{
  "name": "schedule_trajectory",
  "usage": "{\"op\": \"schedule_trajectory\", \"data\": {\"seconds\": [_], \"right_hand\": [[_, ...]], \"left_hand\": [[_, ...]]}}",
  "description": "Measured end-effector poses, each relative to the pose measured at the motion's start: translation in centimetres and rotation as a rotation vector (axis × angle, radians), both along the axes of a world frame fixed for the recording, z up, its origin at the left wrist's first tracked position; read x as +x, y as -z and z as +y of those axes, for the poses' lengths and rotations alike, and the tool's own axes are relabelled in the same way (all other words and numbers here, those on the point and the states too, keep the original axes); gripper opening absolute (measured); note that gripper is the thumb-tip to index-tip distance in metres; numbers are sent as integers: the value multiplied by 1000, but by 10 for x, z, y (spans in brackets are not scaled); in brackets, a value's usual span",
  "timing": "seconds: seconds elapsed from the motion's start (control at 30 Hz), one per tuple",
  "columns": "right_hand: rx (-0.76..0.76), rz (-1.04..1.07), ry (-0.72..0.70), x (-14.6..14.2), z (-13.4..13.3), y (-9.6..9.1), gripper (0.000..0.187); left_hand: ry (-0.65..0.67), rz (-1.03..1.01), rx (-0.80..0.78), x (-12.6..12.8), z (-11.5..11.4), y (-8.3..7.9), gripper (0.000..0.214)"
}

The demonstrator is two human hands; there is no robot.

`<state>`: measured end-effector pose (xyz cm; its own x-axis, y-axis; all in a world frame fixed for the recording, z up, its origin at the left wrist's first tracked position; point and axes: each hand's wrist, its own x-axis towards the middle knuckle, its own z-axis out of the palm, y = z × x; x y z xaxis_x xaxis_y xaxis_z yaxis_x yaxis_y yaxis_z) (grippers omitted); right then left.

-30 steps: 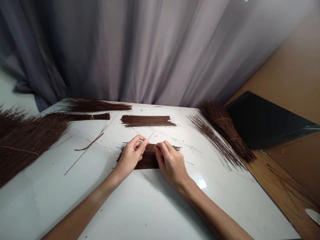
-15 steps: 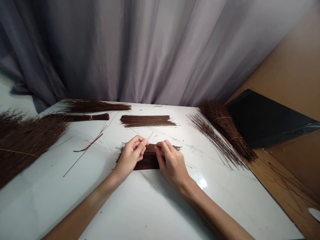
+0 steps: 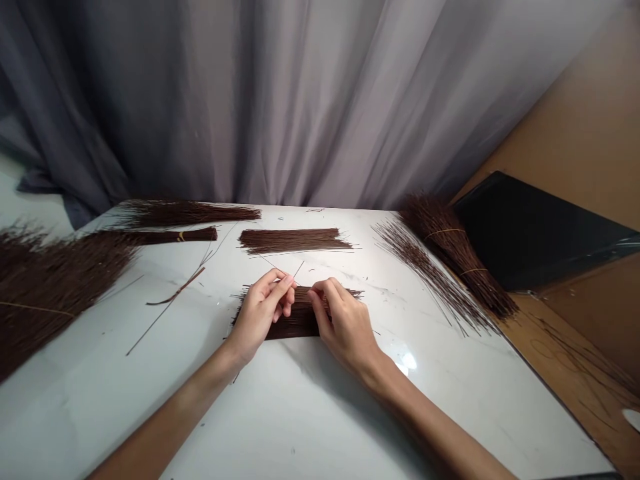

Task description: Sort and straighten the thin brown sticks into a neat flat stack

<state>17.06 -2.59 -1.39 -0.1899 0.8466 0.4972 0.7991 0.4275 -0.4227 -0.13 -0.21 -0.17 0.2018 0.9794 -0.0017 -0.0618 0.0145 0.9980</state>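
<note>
A flat bundle of thin dark brown sticks (image 3: 299, 319) lies crosswise on the white table (image 3: 310, 413) in front of me. My left hand (image 3: 263, 315) rests on its left half, thumb and fingers pinched on a thin stick. My right hand (image 3: 344, 323) lies on the right half, fingers curled and pinched at the bundle's top edge. The two hands almost touch over the middle of the bundle.
Another cut bundle (image 3: 294, 240) lies behind. Long stick sheaves lie at far left (image 3: 47, 283), back left (image 3: 185, 213) and right (image 3: 453, 257). Loose sticks (image 3: 173, 297) lie left of my hands. A dark panel (image 3: 530, 233) stands at right, a grey curtain (image 3: 300, 100) behind.
My hands have barely moved; the left fingers have closed a little tighter over the bundle. The camera has shifted slightly.
</note>
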Motion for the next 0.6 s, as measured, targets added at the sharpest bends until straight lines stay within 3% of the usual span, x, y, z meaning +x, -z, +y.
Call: {"op": "schedule_trajectory", "data": {"seconds": [0.37,0.5,0.6], "right_hand": [[-80,146,-44,3,3,-3,15],[-198,341,-166,11,10,-9,16],[-341,414,-344,25,17,-22,18]], "left_hand": [[17,-70,-50,3,-3,-9,29],[94,-125,-100,1,-7,-16,28],[251,-108,-109,-1,-11,-23,27]]}}
